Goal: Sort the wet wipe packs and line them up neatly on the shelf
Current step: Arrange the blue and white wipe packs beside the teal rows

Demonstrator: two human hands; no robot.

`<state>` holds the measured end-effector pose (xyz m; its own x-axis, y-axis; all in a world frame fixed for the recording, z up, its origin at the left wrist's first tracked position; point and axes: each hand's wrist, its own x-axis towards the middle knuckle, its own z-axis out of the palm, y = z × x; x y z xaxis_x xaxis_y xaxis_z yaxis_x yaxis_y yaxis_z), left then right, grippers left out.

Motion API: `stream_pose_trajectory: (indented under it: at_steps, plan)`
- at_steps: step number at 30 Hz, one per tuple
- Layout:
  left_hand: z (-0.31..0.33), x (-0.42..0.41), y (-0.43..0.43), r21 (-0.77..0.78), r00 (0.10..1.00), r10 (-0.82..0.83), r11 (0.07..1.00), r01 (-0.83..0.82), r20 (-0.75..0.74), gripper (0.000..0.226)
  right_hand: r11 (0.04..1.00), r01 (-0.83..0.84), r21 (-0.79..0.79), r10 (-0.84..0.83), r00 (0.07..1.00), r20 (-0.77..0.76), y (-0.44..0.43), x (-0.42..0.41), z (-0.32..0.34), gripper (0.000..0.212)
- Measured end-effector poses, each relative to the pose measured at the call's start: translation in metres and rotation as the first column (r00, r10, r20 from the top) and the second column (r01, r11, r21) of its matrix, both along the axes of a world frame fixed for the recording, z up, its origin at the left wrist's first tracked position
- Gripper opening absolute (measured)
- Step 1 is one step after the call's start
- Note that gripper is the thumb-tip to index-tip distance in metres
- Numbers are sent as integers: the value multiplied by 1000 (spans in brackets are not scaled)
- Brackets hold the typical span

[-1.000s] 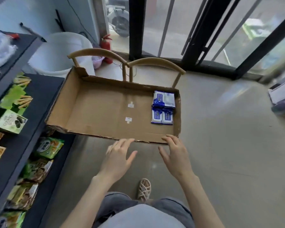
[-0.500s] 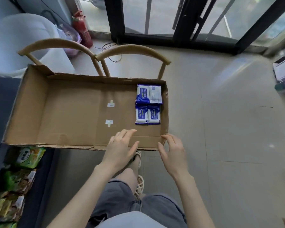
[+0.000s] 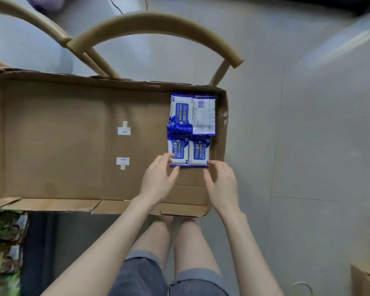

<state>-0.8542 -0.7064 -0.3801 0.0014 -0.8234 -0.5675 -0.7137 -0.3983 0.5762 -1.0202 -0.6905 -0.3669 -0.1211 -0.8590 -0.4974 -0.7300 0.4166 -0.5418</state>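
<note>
Fingers of your left hand [image 3: 158, 182] and right hand [image 3: 223, 185] loosely spread, holding nothing, tips at near edge of glossy blue-white wet wipe packs [image 3: 199, 152]: flat pouches, right end of shallow corrugated cardboard box [image 3: 51, 135].

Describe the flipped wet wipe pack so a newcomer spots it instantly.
Start at the long cardboard tray; four wet wipe packs sit in its right end. Take the far row, the pack nearest the right wall. It alone shows a white back with barcode, while the others show blue fronts.
</note>
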Motion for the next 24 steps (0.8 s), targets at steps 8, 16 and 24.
stream_pose_trajectory:
  at_steps: [8, 16, 24]
  plan:
    - [-122, -9, -25, 165, 959, 282, 945, -283, 31, 38, 977, 75, 199, -88, 995, 56, -36, -1, -126, 40]
    - [-187, -26, -21, 155, 877, 473, 863, -481, 88, 40, 983, 83, 165, -76, 996, -48, -42, 7, -194, 66]
    - [-190, -10, -21, 211, 854, 515, 828, -519, 80, 19, 958, 173, 228, -168, 985, -41, -48, 10, -202, 59]
